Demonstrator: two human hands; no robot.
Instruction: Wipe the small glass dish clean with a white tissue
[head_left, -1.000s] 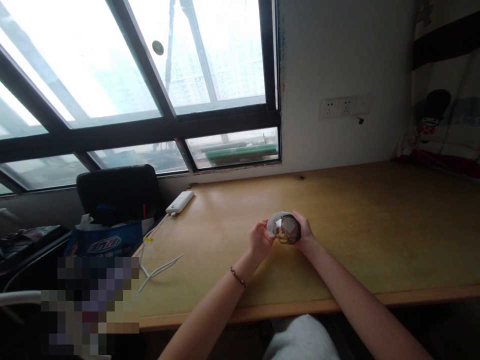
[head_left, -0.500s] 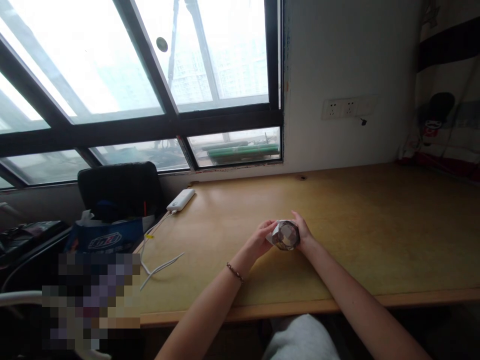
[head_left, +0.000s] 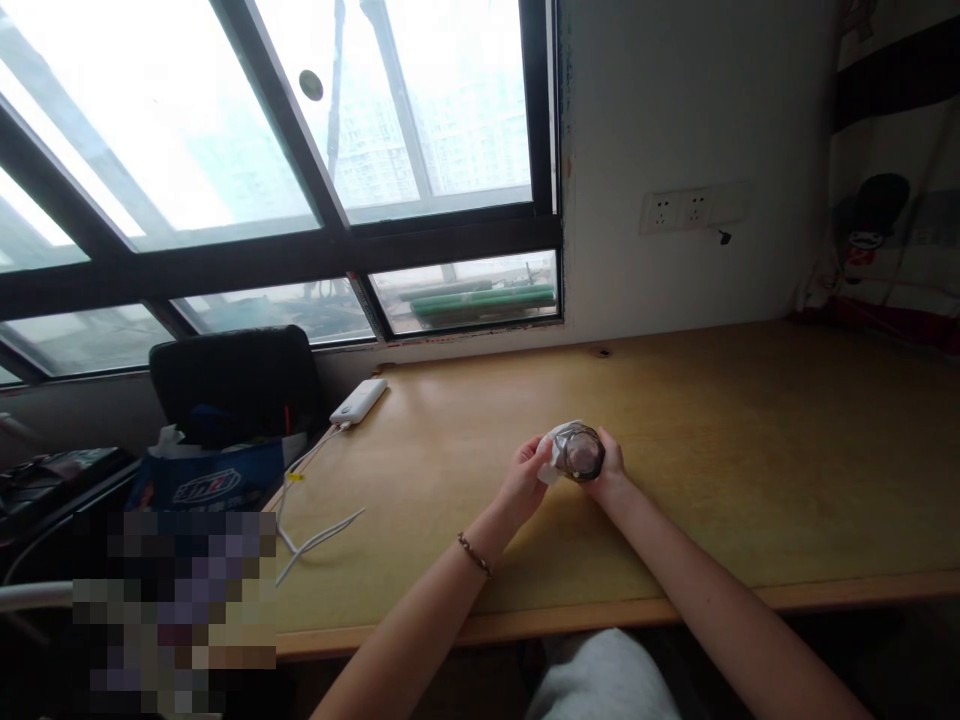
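Above the middle of the wooden table, my right hand (head_left: 611, 465) is wrapped round the right side of a shiny, see-through round thing that looks like a glass cup (head_left: 583, 455). Its round end, pale in the centre with a dark rim, faces me. A thin white sheet, like a tissue (head_left: 551, 465), lies against its left and upper side. My left hand (head_left: 527, 478) pinches that tissue between thumb and fingers, close to the cup's left side. Part of my right fingers is hidden behind the cup.
The wooden table (head_left: 720, 450) spreads out to the right. At its left edge lies a white power bank (head_left: 360, 402) with a white cable (head_left: 319, 535). A dark chair (head_left: 232, 375) and a blue bag (head_left: 202, 475) stand to the left. Behind are a window and wall sockets (head_left: 679, 208).
The cup has risen slightly and turned in my hands. The tissue now shows more on its upper left side. My left hand has shifted a little lower against it.
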